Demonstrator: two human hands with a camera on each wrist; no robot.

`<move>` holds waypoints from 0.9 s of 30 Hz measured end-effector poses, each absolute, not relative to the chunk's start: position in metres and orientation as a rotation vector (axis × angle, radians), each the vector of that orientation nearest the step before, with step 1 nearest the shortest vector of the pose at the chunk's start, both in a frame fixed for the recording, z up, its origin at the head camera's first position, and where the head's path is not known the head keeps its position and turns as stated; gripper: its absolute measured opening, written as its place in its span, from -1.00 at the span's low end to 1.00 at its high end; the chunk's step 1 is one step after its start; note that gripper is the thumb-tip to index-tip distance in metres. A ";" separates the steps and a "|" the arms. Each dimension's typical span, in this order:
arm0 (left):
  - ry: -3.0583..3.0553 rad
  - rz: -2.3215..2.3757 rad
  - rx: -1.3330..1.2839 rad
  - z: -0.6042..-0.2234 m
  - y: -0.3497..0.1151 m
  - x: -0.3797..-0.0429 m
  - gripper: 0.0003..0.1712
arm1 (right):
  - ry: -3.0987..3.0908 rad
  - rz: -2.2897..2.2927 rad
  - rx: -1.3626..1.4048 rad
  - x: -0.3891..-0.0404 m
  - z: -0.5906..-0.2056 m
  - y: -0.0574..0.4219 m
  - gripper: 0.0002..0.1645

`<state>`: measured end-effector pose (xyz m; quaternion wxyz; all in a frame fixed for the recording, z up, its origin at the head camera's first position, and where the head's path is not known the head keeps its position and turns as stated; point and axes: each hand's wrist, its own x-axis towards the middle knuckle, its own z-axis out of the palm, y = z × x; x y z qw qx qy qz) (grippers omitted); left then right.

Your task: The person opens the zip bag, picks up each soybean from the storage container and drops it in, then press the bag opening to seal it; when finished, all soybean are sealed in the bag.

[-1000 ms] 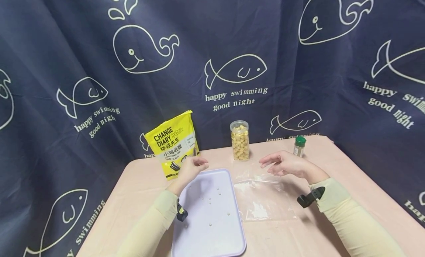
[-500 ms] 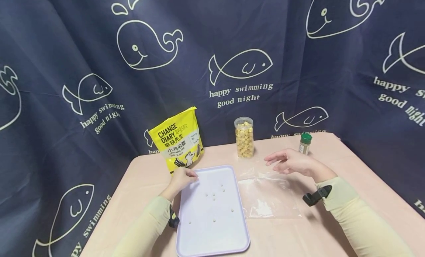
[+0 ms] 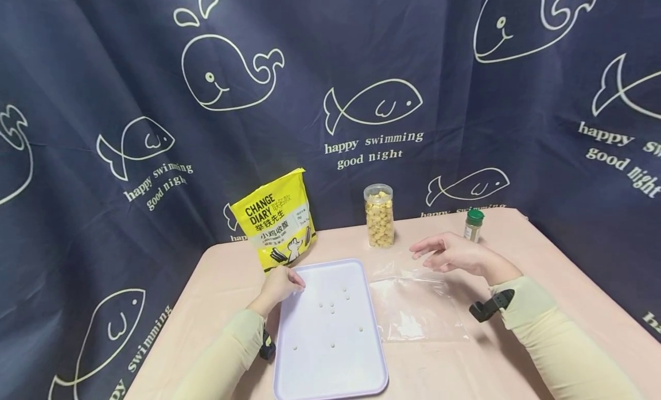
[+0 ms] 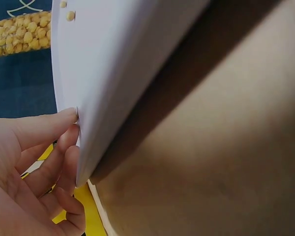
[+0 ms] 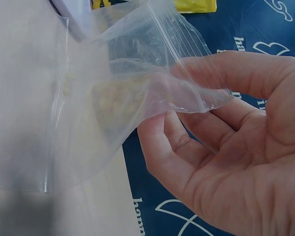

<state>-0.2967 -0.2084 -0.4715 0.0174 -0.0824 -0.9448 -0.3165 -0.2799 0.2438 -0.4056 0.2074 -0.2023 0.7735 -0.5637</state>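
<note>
My left hand (image 3: 279,286) reaches over the far left corner of the lilac tray (image 3: 330,383). In the left wrist view its thumb and index fingertips come close together at the tray's rim, which hides what lies between them. Several small pale round beads (image 3: 333,345) are scattered on the tray. To the right, my right hand (image 3: 449,252) holds the mouth of a clear zip bag (image 3: 413,314) between thumb and fingers. Its zip strip (image 5: 179,54) is lifted in the right wrist view, while the lower part lies flat on the table.
A yellow snack bag (image 3: 273,216) stands behind the tray. Farther right is a clear jar of yellow popcorn-like pieces (image 3: 379,219). A green-capped shaker (image 3: 473,225) stands behind the right hand. Dark blue printed cloth (image 3: 289,136) hangs behind the pink table (image 3: 434,371).
My left hand has come down and back from above the tray's far edge to its far left corner, where a bead showed earlier. The right hand has stayed nearly still. The head view shifted slightly.
</note>
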 end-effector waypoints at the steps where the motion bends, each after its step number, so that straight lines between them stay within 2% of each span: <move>1: -2.941 -0.976 -0.257 -0.471 -0.209 -0.296 -0.84 | 2.155 -1.568 -0.562 -0.280 -0.405 0.244 -0.32; 11: -2.918 -1.078 -0.344 -0.455 -0.197 -0.297 -0.88 | 2.142 -1.580 -0.563 -0.281 -0.408 0.243 -0.32; 19: -2.818 -1.196 -0.579 -0.431 -0.156 -0.303 -0.95 | 2.144 -1.580 -0.577 -0.282 -0.411 0.239 -0.36; 27: -2.684 -1.262 -0.658 -0.414 -0.111 -0.310 -0.95 | 2.155 -1.584 -0.564 -0.280 -0.408 0.239 -0.34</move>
